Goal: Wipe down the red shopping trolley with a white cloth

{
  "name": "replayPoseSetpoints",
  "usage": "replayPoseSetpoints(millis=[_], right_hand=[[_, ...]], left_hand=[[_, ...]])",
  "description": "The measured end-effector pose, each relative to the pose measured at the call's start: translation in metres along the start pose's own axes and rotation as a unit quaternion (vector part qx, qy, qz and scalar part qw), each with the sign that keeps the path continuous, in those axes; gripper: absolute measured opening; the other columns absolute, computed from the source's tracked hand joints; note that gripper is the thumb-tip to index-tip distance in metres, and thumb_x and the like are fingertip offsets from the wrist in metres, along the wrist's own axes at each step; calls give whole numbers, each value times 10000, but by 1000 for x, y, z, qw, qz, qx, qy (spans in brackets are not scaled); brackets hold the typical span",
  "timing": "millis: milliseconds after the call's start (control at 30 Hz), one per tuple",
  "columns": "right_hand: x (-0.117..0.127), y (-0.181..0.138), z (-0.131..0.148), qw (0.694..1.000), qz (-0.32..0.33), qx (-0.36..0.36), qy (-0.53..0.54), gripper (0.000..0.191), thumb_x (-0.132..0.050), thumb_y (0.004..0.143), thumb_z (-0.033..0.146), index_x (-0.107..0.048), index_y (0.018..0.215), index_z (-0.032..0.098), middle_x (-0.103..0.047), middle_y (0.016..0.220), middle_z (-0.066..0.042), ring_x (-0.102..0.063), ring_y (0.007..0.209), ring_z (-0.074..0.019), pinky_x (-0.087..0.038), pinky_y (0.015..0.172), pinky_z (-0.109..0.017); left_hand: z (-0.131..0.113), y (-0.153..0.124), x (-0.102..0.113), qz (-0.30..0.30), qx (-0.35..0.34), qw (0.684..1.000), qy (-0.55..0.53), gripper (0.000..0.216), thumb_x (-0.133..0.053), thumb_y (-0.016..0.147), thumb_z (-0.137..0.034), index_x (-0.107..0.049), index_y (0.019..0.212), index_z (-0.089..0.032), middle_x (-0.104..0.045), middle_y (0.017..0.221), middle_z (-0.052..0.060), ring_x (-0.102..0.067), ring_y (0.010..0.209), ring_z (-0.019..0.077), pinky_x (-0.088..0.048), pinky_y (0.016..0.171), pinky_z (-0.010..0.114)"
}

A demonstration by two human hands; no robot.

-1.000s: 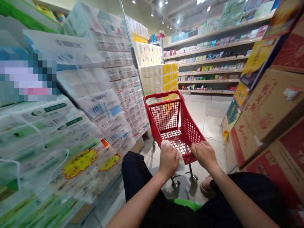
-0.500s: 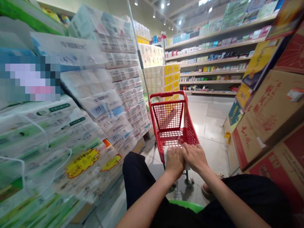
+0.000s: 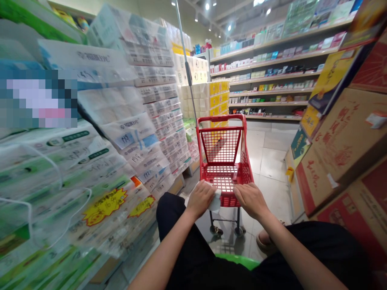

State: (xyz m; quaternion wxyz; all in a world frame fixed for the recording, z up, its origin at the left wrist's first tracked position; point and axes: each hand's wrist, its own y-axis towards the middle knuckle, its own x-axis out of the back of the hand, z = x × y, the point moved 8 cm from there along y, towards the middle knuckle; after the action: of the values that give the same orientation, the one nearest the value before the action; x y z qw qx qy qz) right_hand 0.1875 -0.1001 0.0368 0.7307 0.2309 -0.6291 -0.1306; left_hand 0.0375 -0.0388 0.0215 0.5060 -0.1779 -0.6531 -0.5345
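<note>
A small red shopping cart (image 3: pixel 222 147) with grid walls stands in front of my knees, a tall thin pole (image 3: pixel 188 72) rising from its far left corner. My left hand (image 3: pixel 202 199) is at the near left corner of the cart, its fingers closed on a thin whitish wipe (image 3: pixel 215 201) that hangs below them. Whether that hand also grips the rim is hidden. At the near right corner, my right hand (image 3: pixel 249 198) is closed over the cart's edge, its fingertips curled inward.
Stacked tissue packs (image 3: pixel 157 96) line the left side, with yellow price tags (image 3: pixel 104 206) on the nearer ones. Cardboard boxes (image 3: pixel 347 133) are piled on the right. Shelves (image 3: pixel 266 76) of small goods span the back. A green seat edge (image 3: pixel 237 261) shows beneath me.
My left hand has moved left with the wipe, away from my right hand, which it was beside. The cart and its pole have turned slightly to the right.
</note>
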Motion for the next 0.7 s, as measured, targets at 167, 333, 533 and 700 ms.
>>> replayPoseSetpoints(millis=[167,333,533,700], right_hand=[[4,-1,-1,1000,-12,-13,9,350,-287,998,273,-564,802,192,-651,789,-24,-534,733,-140,-273,770,-322],[3,2,14,999,-23,-30,-15,348,-332,985,370,-551,774,201,-635,747,-26,-528,728,-162,-262,765,-337],[-1,0,19,999,-16,-20,-25,367,-358,961,482,-510,790,194,-614,750,-42,-524,728,-185,-260,750,-341],[-1,-4,11,1000,7,1,-15,325,-346,977,438,-513,836,197,-626,791,-40,-534,763,-185,-263,753,-333]], left_hand=[[8,-2,3,-15,-8,1000,-8,233,-453,954,-253,-540,1169,-237,-628,1068,33,-556,1089,185,-301,1132,424],[-25,14,-6,-23,58,998,-20,185,-448,946,-244,-564,1087,-215,-631,999,43,-558,1006,202,-353,1061,437],[-54,31,-19,5,79,996,-33,156,-486,927,-271,-563,1037,-192,-619,928,49,-550,897,224,-430,867,399],[-47,25,-13,27,-3,999,-45,253,-390,986,-326,-536,1160,-214,-624,982,49,-564,923,199,-428,837,347]])
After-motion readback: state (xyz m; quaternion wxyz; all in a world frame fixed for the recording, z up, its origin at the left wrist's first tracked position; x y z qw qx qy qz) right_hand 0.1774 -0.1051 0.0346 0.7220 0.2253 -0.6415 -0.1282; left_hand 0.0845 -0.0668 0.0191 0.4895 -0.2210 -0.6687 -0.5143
